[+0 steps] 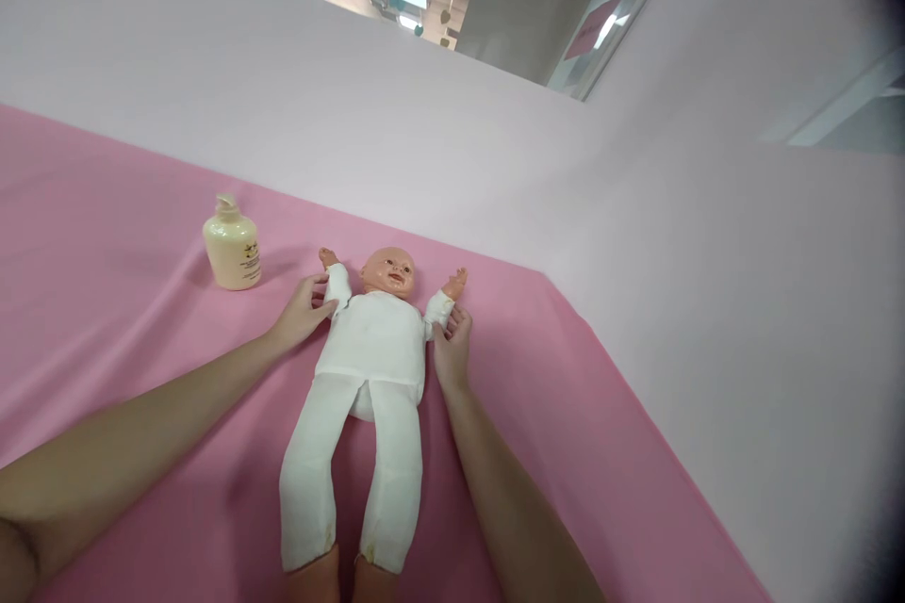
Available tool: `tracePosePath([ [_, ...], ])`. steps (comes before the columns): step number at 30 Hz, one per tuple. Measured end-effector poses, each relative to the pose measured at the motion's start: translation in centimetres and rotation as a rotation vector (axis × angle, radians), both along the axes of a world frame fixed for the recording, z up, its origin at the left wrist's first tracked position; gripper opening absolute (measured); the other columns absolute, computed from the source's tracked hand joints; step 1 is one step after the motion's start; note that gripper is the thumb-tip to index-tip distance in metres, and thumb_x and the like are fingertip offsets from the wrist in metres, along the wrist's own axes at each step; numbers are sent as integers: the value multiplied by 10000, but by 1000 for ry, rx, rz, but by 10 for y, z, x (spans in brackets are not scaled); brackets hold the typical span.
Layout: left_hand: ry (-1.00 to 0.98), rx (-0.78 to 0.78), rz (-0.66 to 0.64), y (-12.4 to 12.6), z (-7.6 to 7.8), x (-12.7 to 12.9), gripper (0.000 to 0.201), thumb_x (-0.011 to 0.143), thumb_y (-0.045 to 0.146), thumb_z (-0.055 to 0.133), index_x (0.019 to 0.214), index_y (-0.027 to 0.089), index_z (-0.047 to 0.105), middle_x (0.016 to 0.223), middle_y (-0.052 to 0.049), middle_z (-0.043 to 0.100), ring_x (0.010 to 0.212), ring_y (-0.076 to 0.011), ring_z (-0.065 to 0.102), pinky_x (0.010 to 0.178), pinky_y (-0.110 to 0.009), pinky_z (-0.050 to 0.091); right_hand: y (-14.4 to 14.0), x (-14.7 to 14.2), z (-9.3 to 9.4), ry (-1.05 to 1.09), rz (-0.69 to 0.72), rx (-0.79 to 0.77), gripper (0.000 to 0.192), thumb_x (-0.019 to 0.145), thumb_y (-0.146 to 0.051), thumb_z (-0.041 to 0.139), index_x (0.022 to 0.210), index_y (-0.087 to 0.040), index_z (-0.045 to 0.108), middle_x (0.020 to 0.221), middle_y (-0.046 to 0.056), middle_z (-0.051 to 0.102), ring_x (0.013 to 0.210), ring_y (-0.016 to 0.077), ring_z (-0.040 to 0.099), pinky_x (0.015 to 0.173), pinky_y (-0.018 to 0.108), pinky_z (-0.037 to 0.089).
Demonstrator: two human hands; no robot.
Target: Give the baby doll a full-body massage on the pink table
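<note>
A baby doll (371, 339) with a white cloth body lies on its back, head toward the wall and both arms raised. My left hand (304, 309) is closed around the doll's upper arm on the left side, thumb and fingers at the white sleeve. On the other side, my right hand (453, 344) grips the doll's other arm just below its plastic hand. The doll's feet run out of view at the bottom edge.
A cream pump bottle (233, 248) stands upright left of the doll. Pink cloth (141, 320) covers the surface beneath. White walls (452, 160) rise behind and to the right, with a window (516, 9) above.
</note>
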State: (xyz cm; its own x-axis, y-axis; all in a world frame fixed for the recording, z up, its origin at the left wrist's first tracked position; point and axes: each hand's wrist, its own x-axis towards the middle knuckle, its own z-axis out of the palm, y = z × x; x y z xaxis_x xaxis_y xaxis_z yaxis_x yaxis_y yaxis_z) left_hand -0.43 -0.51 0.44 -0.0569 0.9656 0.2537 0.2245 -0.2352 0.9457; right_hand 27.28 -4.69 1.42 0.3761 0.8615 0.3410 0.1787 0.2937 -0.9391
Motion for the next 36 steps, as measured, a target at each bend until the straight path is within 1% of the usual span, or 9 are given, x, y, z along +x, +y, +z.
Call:
tracePosePath([
  [4, 6, 2, -51, -1, 2, 0, 536, 767, 394, 639, 1241, 201, 477, 1304, -124, 570, 957, -220, 626, 868, -421, 528, 1, 2, -3, -25, -11, -8, 503, 796, -284, 588, 1282, -226, 470, 1371, 134, 565, 1181, 227, 603, 992, 415, 492],
  [10, 35, 17, -56, -1, 2, 0, 522, 772, 423, 625, 1231, 212, 494, 1337, -115, 576, 985, -228, 630, 874, -406, 522, 3, 4, -4, -98, 28, -97, 521, 821, -320, 560, 1329, -216, 523, 1416, 119, 558, 1253, 256, 569, 1071, 451, 444],
  [15, 51, -5, -81, 4, -3, -2, 524, 786, 467, 604, 1231, 194, 547, 1261, -119, 631, 1052, -265, 631, 915, -420, 507, 4, 6, -5, -145, 29, -130, 550, 833, -329, 538, 1369, -205, 530, 1462, 106, 531, 1323, 259, 518, 1119, 451, 402],
  [18, 72, -6, -99, 8, -7, -3, 526, 799, 496, 586, 1214, 173, 575, 1210, -123, 656, 1057, -274, 634, 928, -428, 502, 5, 6, -5, -172, 21, -149, 561, 837, -315, 521, 1386, -196, 531, 1461, 103, 540, 1326, 251, 521, 1129, 439, 395],
  [23, 100, 10, -95, 10, -10, -4, 523, 818, 494, 557, 1221, 164, 596, 1222, -130, 655, 1077, -275, 628, 945, -433, 499, 6, 6, -5, -212, -8, -163, 558, 843, -309, 504, 1383, -172, 550, 1448, 111, 557, 1333, 259, 520, 1125, 433, 399],
  [28, 130, 13, -97, 11, -12, -4, 519, 836, 481, 537, 1248, 171, 595, 1263, -129, 645, 1101, -277, 624, 973, -442, 492, 8, 8, -6, -253, -14, -213, 538, 850, -326, 487, 1345, -141, 588, 1413, 139, 579, 1310, 277, 536, 1118, 443, 400],
  [32, 147, 11, -81, 11, -11, -4, 520, 835, 470, 529, 1253, 168, 597, 1262, -126, 649, 1108, -277, 624, 984, -443, 489, 9, 9, -7, -263, -11, -219, 543, 855, -344, 482, 1347, -139, 587, 1423, 142, 568, 1319, 272, 527, 1123, 433, 393],
  [36, 149, 3, -97, 10, -9, -4, 506, 846, 466, 525, 1260, 181, 593, 1269, -109, 650, 1114, -265, 624, 989, -415, 486, 9, 8, -7, -246, -4, -214, 532, 848, -330, 490, 1338, -152, 594, 1415, 128, 581, 1315, 261, 533, 1127, 423, 388],
])
